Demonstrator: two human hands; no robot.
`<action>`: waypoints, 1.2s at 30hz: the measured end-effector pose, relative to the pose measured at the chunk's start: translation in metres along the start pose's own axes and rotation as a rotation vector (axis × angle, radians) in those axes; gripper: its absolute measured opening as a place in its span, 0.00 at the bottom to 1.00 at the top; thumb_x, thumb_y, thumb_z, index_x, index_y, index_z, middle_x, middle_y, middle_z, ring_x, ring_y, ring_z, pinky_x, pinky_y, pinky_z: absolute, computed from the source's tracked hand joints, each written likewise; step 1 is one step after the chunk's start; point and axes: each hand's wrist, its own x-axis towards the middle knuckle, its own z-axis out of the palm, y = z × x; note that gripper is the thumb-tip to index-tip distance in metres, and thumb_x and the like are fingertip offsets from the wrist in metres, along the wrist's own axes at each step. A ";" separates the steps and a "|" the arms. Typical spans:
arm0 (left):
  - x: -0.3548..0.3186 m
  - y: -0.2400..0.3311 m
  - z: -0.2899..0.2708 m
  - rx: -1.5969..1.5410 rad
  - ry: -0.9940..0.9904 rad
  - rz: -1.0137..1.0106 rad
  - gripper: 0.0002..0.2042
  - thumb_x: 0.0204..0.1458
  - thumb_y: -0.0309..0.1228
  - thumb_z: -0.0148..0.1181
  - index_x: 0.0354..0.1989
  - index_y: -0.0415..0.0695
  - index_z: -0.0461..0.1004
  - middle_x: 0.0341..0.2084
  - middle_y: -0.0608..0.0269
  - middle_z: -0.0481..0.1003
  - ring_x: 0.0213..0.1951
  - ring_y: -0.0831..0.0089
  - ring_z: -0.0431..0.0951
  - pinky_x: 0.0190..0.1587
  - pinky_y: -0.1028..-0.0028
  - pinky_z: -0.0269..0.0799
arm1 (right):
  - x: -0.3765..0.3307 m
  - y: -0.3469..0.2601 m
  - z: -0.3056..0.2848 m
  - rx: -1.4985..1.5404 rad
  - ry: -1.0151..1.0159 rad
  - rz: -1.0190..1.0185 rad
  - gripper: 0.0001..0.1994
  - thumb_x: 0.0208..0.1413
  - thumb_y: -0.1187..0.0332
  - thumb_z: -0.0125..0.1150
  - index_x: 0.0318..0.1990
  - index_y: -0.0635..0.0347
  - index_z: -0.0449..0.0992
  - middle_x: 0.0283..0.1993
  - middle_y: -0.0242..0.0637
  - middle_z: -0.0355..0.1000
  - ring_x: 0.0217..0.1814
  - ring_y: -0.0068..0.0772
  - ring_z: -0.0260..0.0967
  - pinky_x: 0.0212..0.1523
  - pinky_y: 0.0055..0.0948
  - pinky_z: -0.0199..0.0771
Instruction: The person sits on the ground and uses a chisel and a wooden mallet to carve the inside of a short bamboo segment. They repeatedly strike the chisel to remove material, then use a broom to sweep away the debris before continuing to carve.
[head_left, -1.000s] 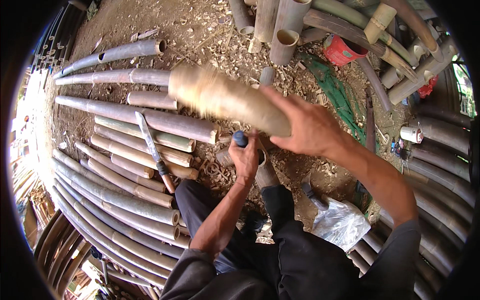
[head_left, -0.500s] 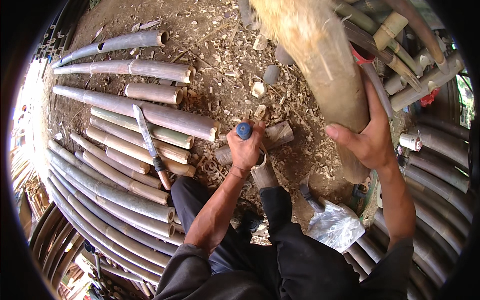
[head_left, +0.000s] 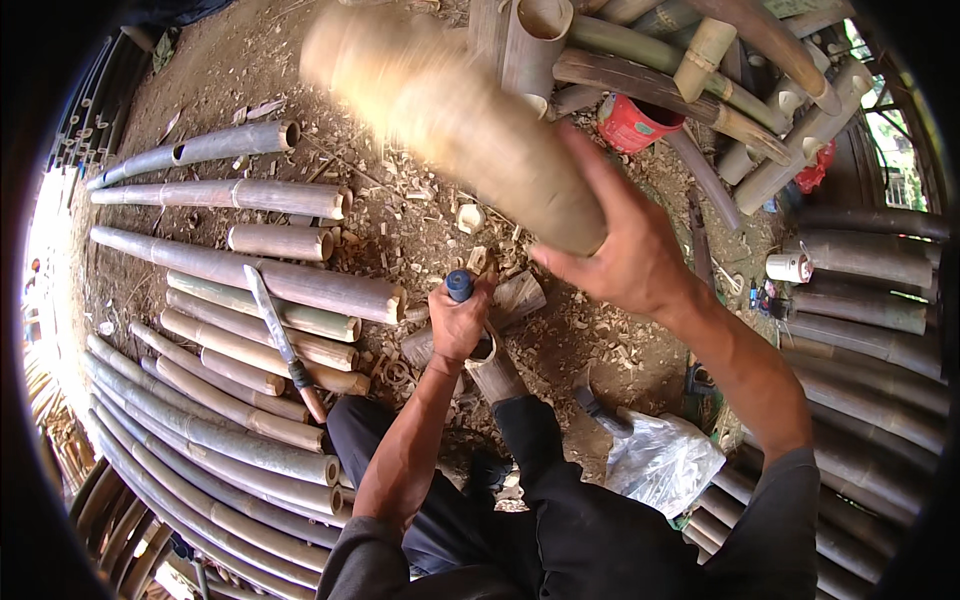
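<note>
My left hand [head_left: 460,325] is closed round an upright chisel whose blue handle end [head_left: 460,286] sticks out above the fist; its blade is hidden below. Right beside that fist is the open end of a short bamboo tube [head_left: 496,372], which lies against my trouser leg. A short wooden block [head_left: 519,302] lies on the ground behind the fist. My right hand [head_left: 625,245] grips the narrower end of a thick wooden mallet [head_left: 500,150], raised up and slanting to the far left. The mallet's frayed, pale far end is smeared by motion.
Several bamboo poles [head_left: 250,270] lie in rows at left, with a long knife [head_left: 270,320] on them. At right are more dark poles [head_left: 870,310] and a white can [head_left: 789,267]. A red bucket [head_left: 636,124] stands far right; a hatchet-like tool [head_left: 602,412] and plastic bag [head_left: 664,452] lie nearer.
My right hand has swung the mallet leftward, from upright beside the fist to a slant across the far ground. The left hand keeps its grip on the chisel; the whole view has shifted somewhat.
</note>
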 end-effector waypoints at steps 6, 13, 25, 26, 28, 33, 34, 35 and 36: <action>0.002 -0.002 -0.007 0.102 -0.153 -0.006 0.04 0.50 0.25 0.61 0.27 0.39 0.74 0.17 0.72 0.70 0.18 0.85 0.67 0.20 0.81 0.60 | -0.017 -0.009 -0.002 -0.331 -0.639 0.127 0.49 0.38 0.61 0.75 0.70 0.47 0.52 0.48 0.46 0.69 0.43 0.47 0.75 0.45 0.42 0.79; -0.022 0.001 -0.022 0.100 0.099 -0.068 0.14 0.53 0.37 0.65 0.22 0.46 0.68 0.15 0.73 0.66 0.16 0.82 0.64 0.19 0.79 0.60 | -0.071 0.003 0.019 0.033 -0.202 0.278 0.51 0.42 0.58 0.74 0.71 0.57 0.47 0.61 0.54 0.64 0.58 0.49 0.69 0.60 0.37 0.69; -0.040 0.011 -0.048 -0.030 0.483 0.258 0.14 0.58 0.33 0.59 0.45 0.41 0.64 0.20 0.68 0.69 0.21 0.80 0.69 0.24 0.77 0.67 | -0.153 0.024 -0.001 0.394 -0.140 0.675 0.46 0.43 0.71 0.70 0.69 0.66 0.49 0.64 0.45 0.61 0.65 0.36 0.61 0.65 0.32 0.59; -0.040 0.011 -0.050 -0.113 0.486 0.231 0.12 0.58 0.33 0.60 0.43 0.40 0.65 0.19 0.68 0.68 0.20 0.80 0.68 0.23 0.77 0.66 | -0.151 0.020 -0.001 0.403 -0.139 0.674 0.45 0.43 0.70 0.71 0.68 0.66 0.49 0.63 0.45 0.61 0.64 0.36 0.61 0.65 0.32 0.59; -0.039 0.014 -0.049 -0.291 0.479 0.174 0.11 0.57 0.33 0.60 0.38 0.40 0.68 0.16 0.68 0.67 0.19 0.81 0.66 0.22 0.78 0.63 | -0.146 0.013 -0.007 0.420 -0.132 0.659 0.46 0.43 0.68 0.71 0.68 0.67 0.50 0.63 0.46 0.62 0.64 0.36 0.61 0.64 0.33 0.60; -0.039 0.009 -0.045 -0.438 0.452 0.189 0.07 0.55 0.31 0.63 0.32 0.43 0.72 0.17 0.73 0.67 0.20 0.84 0.64 0.25 0.80 0.61 | -0.123 0.000 -0.019 0.424 -0.143 0.579 0.47 0.43 0.60 0.72 0.67 0.69 0.50 0.62 0.48 0.61 0.64 0.38 0.61 0.64 0.34 0.59; -0.039 0.012 -0.041 -0.445 0.451 0.194 0.07 0.55 0.31 0.63 0.32 0.43 0.72 0.17 0.73 0.67 0.20 0.83 0.64 0.26 0.80 0.61 | -0.118 -0.003 -0.023 0.402 -0.151 0.562 0.47 0.43 0.59 0.72 0.67 0.69 0.50 0.63 0.48 0.61 0.64 0.38 0.60 0.64 0.34 0.59; -0.039 0.015 -0.038 -0.453 0.449 0.198 0.07 0.55 0.31 0.63 0.32 0.43 0.72 0.17 0.72 0.67 0.21 0.83 0.65 0.26 0.79 0.62 | -0.112 -0.006 -0.026 0.379 -0.158 0.545 0.47 0.43 0.59 0.72 0.67 0.69 0.50 0.63 0.48 0.61 0.64 0.38 0.60 0.65 0.34 0.58; -0.041 0.018 -0.035 -0.444 0.443 0.196 0.07 0.55 0.31 0.63 0.32 0.42 0.72 0.18 0.72 0.68 0.21 0.83 0.65 0.26 0.79 0.63 | -0.108 -0.009 -0.027 0.358 -0.168 0.529 0.47 0.44 0.58 0.72 0.67 0.70 0.50 0.63 0.49 0.61 0.64 0.39 0.60 0.65 0.34 0.57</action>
